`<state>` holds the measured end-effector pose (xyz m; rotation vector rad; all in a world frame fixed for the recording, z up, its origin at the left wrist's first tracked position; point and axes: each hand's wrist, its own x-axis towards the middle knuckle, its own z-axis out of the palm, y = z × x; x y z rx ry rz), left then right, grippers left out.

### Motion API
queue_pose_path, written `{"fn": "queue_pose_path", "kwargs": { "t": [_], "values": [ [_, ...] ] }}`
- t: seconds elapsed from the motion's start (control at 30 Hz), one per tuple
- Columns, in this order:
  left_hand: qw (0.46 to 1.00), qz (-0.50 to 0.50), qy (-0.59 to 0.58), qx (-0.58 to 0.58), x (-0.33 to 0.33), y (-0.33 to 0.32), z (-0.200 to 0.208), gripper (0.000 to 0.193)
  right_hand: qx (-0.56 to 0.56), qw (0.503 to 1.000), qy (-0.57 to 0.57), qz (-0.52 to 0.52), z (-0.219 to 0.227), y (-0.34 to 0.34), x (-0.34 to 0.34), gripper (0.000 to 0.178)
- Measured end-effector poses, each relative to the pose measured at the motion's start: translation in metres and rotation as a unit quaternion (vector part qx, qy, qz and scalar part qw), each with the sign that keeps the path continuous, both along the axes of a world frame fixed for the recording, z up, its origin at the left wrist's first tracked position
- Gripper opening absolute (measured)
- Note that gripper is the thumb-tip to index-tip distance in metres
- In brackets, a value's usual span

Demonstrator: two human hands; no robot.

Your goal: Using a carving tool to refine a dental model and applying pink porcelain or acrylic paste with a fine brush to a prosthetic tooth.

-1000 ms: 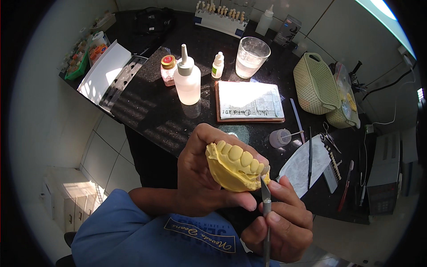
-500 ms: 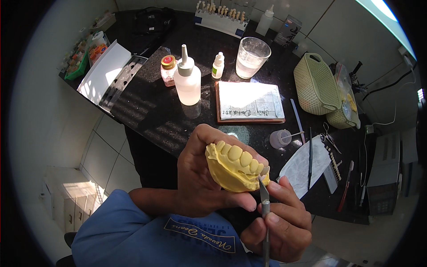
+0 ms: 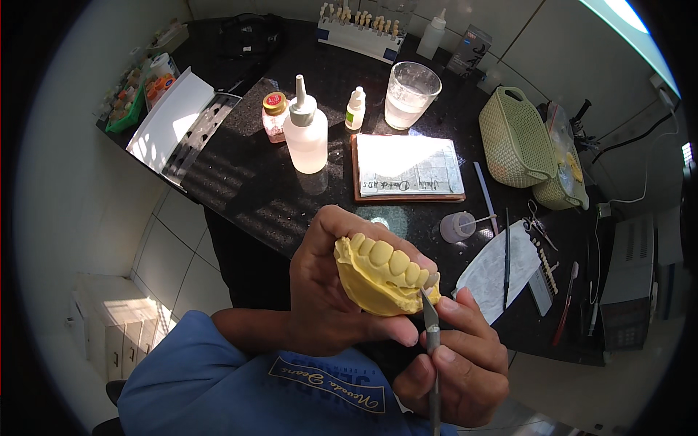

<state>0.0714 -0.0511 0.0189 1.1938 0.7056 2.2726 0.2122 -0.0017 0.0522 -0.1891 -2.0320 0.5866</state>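
A yellow dental cast point(image 3: 374, 280) with a row of moulded teeth is gripped in my left hand point(image 3: 320, 280), fingers behind it and thumb below. At the cast's right end sits one greyish, differently coloured tooth point(image 3: 432, 280). My right hand point(image 3: 465, 363) holds a metal-handled knife point(image 3: 434, 356) like a pen. Its pointed blade touches the cast just below the greyish tooth, and my right fingertips lie close to the cast's edge. The tips of the left fingers are partly hidden behind the cast.
On the dark table stand a dropper bottle point(image 3: 306, 142), a small bottle point(image 3: 355, 109), a red-labelled jar point(image 3: 275, 120), a glass of water point(image 3: 411, 98) and a notebook point(image 3: 407, 163). To the right are a small cup point(image 3: 456, 228), a white cloth point(image 3: 488, 280), scissors point(image 3: 539, 227) and a woven basket point(image 3: 512, 145).
The cast has tipped very slightly in my left hand. The knife's blade stays at nearly the same spot near the greyish tooth.
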Motion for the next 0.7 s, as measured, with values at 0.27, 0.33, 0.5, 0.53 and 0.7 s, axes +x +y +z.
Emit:
{"fn": "queue_pose_path", "kwargs": {
  "t": [0.27, 0.33, 0.5, 0.53, 0.7],
  "values": [
    [1.000, -0.007, -0.004, 0.001, -0.0004, -0.0020, -0.0004, 0.065, -0.015, 0.999, -0.006, 0.037, 0.0000, 0.0050, 0.0050, 0.024],
    [1.000, -0.023, -0.005, 0.005, -0.0002, -0.0020, -0.0001, 0.065, -0.024, 0.999, -0.002, 0.041, 0.0009, 0.0057, 0.0061, 0.024],
    [0.987, -0.115, -0.116, -0.001, 0.0058, 0.0003, -0.0010, 0.064, -0.029, 0.999, -0.011, 0.034, 0.0075, 0.0037, 0.0054, 0.024],
    [0.987, -0.112, -0.115, -0.001, 0.0050, -0.0004, -0.0020, 0.064, -0.029, 0.999, -0.016, 0.038, 0.0072, 0.0039, 0.0048, 0.023],
    [0.993, -0.093, -0.078, -0.006, 0.0037, -0.0004, -0.0022, 0.065, -0.039, 0.999, -0.009, 0.019, 0.0075, 0.0003, 0.0032, 0.022]
  ]
}}
